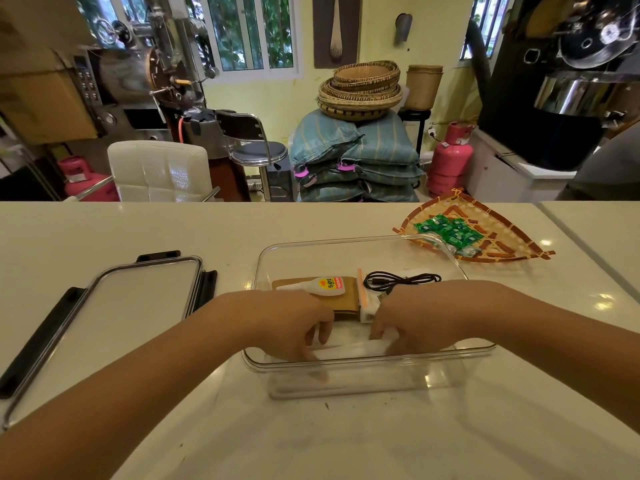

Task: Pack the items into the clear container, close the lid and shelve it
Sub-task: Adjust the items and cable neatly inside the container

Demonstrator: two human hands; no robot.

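The clear container (460, 268) stands on the white counter in front of me. Inside lie a brown card (346, 299) with a white glue bottle (322, 285) on it, a coiled black cable (401, 281) and a white and orange device (367, 311). Both hands reach into the container's near side. My left hand (298, 327) and my right hand (405, 327) hold a long white object (349, 349) low against the front wall; motion blur hides its shape. The clear lid (138, 299) with black clips lies flat to the left.
A woven fan-shaped tray (502, 244) with several green packets (446, 230) lies behind the container at the right. Beyond the counter's far edge stand a white chair (159, 171), a stool, stacked sacks and pink gas cylinders.
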